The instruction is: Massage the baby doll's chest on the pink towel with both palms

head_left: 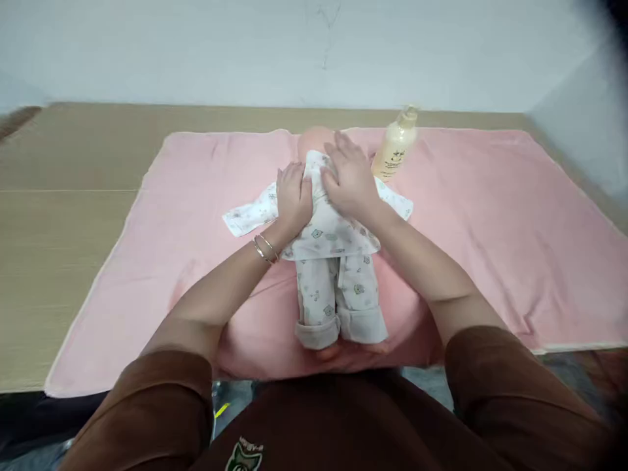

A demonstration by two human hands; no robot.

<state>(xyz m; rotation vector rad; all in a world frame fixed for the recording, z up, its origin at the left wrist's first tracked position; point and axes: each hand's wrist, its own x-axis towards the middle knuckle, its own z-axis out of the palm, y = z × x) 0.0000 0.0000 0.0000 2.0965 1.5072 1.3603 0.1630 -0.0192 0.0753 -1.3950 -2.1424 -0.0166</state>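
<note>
A doll lies on a pink blanket (196, 216), its bare head (314, 139) toward the wall. It wears a white printed top (328, 235) with sleeves spread to both sides and white printed trousers (316, 294) with turned-up cuffs. My left hand (294, 199) rests on the left side of the top near the shoulder, fingers extended. On the right of the chest and collar lies my right hand (350, 176), its fingers apart and reaching beside the head. The doll's face cannot be made out.
A pump bottle (395, 147) of pale yellow liquid stands on the blanket behind the doll's right-hand sleeve. Wooden tabletop (63, 229) shows at the left and back, with a white wall behind it.
</note>
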